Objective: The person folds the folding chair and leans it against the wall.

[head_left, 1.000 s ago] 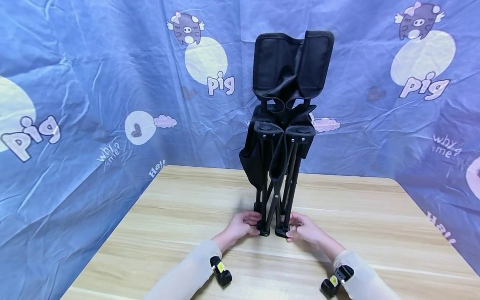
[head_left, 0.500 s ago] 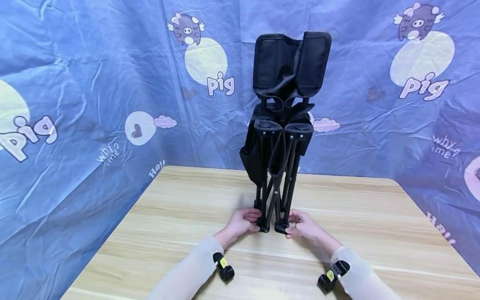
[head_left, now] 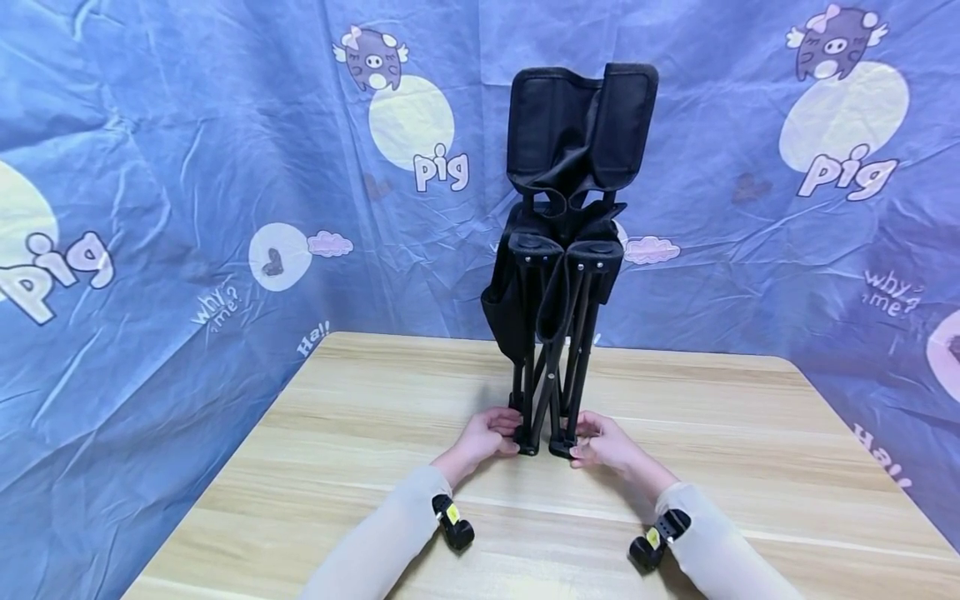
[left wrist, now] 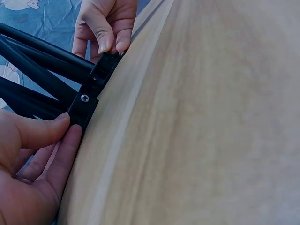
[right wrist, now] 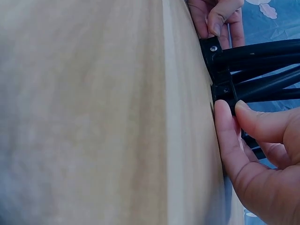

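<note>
A folded black camping chair (head_left: 551, 125) stands upright on the wooden table, its fabric bunched at the top and its tube legs drawn close together. My left hand (head_left: 483, 435) holds the near left plastic foot (left wrist: 83, 108), thumb and forefinger at its outer end. On the other side my right hand (head_left: 609, 446) pinches the near right foot (right wrist: 225, 93) between thumb and forefinger. In both wrist views the two feet sit side by side low on the tabletop, with small screws in them. The chair's rear feet are partly hidden behind the legs and fingers.
The light wooden table (head_left: 375, 392) spreads out on every side of the chair. Behind and left hangs a blue curtain (head_left: 187, 167) printed with pigs and clouds, close to the table's far edge. A black camera (head_left: 453, 525) is strapped to each wrist.
The chair has slid a little way back across the table, away from me. Both hands have moved forward with it and keep their places at the feet.
</note>
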Tool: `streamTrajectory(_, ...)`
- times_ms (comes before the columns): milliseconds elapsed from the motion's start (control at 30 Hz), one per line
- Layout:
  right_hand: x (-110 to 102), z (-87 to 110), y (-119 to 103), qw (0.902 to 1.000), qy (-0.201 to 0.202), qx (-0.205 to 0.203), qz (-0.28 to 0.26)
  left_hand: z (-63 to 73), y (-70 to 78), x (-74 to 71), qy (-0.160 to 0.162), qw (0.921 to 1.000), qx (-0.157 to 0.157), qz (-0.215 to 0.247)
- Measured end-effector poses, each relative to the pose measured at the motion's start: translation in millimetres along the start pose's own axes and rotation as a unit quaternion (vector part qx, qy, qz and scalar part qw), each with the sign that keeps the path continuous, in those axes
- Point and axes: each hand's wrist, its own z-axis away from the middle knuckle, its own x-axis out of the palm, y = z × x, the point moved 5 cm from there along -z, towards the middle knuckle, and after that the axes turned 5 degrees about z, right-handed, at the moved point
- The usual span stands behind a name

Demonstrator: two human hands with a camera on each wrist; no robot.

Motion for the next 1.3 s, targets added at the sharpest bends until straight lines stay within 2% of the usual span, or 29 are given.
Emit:
streamTrajectory(133,0,-3.2,-1,1.0,0.0,0.001,-0.004,-2.8,0.4,-0.9,0.007,0.9999,-0.01,0.006)
streamTrajectory(400,-2,-8.4,0,0.9999,0.006,0.002,-0.014,-10.1,-2.4,-0.3,0.009,0.9986,-0.027,0.045)
streamTrajectory(700,-5,-15.6,1,0.9989,0.036,0.021,-0.023,-19.5,-5.8,-2.5,0.018,0.9983,-0.027,0.049)
streamTrajectory(1300,-11,-28.5,1,0.9974,0.066,0.017,-0.023,-30.7,-0.2,-2.7,0.036,0.9972,-0.023,0.061)
